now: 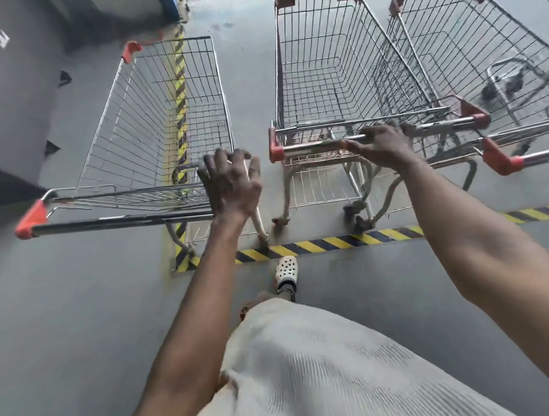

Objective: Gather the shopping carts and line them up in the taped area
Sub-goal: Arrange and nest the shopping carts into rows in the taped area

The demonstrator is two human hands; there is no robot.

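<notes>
Status: partly done. Middle cart (336,67) and right cart (472,48) are set beyond the near line of the hazard tape (337,242), baskets touching. Left cart (164,118) is found astride the tape's left line, so it is judged still to be aligned. All long axes run away from the person, handles near.

The right hand (382,143) is clenched round the middle cart's handle. The left hand (232,181) is laid with fingers splayed on the left cart's handle end; its grasp cannot be told.

Grey floor (75,311) bears yellow-black tape (336,242) (an L-shaped corner) and wire shopping carts (336,67).
</notes>
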